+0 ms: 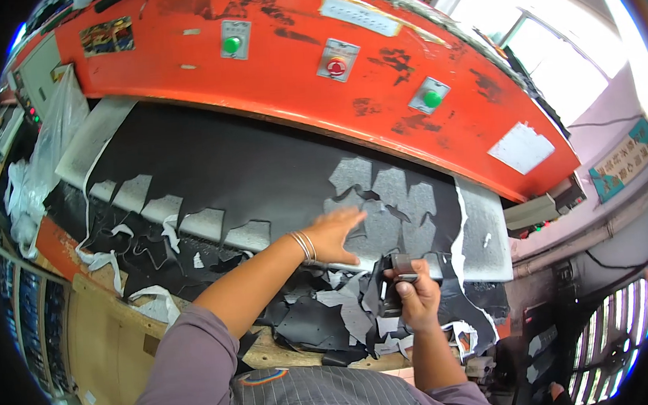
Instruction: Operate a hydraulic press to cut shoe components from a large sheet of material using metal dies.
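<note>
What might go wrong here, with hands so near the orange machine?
If the orange machine moves, the left hand, open over the black sheet, might get pinched. The dark object in the right hand might slip onto the scraps. Those loose scraps might also snag something.

The sheet (209, 150) is spread on the bed (485, 230), before the machine beam (277, 42), with scraps (309, 326) strewn along the sheet's near edge, the left hand (332, 237) placed over its right half, an object (389, 295) held in the right hand (421, 302), nearer and farther right, and a plastic bag (62, 137) positioned far left
</note>
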Demonstrator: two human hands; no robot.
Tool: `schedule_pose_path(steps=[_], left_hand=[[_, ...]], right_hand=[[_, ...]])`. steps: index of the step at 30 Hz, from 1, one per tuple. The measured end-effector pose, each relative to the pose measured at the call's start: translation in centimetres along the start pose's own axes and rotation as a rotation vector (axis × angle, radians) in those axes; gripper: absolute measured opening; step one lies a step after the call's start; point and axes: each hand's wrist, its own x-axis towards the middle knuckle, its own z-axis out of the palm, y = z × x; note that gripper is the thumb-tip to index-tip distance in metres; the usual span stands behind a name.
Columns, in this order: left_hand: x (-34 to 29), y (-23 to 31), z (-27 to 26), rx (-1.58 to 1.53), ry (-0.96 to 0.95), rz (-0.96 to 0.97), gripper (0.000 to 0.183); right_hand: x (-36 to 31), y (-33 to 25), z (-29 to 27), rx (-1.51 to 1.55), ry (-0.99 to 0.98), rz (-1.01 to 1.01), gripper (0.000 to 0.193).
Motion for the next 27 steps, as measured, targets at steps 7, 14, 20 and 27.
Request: schedule_pose_path(steps=[7,14,20,27], left_hand=[[-3.6,7.5,3.4,-0.821,-0.207,0.256,0.100],[-8.9,9.5,1.8,-1.275,0.109,-0.422,0.042],[-17.5,1.6,2.7,-0.942,0.250,-0.691,0.030],[-19.0,3.1,-5.0,-0.341,0.347,-0.604,0.055]], right_hand=[[-2.6,-1.7,-1.1,-0.218,0.079,-0.038,0.014],[0.1,-3.1,0.4,-0.141,-0.159,-0.260,0.018],[6.1,-7.0,3.7,-0.219,0.049,-0.540,0.013],[17.8,-3.4,14.5,-0.873,-0.110,-0.053,0.017]])
